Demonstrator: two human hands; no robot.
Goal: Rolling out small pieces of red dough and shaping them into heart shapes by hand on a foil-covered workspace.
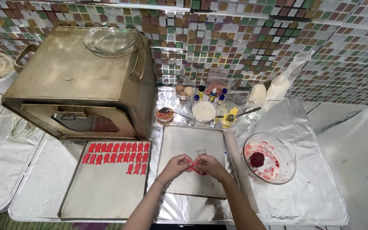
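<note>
From the head camera, both hands met over a bare metal tray (179, 145) on the foil-covered bench (311, 191). The left hand (176, 165) and the right hand (209, 165) each had their fingertips pinched on a small piece of red dough (196, 169), which sat between them just above the tray's lower middle. A small metal cutter (201, 151) lay on the tray just beyond the hands. To the left, a second tray (103, 196) carried rows of red cut shapes (116, 152) along its far edge, in front of a metal box oven (77, 85). To the right stood a glass bowl (288, 159) smeared red, with a dark red dough ball (257, 159) inside. Small bowls, eggs and little bottles clustered at the back. To handle the piece well, I judged that a light, even pinch from both sides mattered, with the soft dough supported from below so it kept its outline and did not stretch or tear.
</note>
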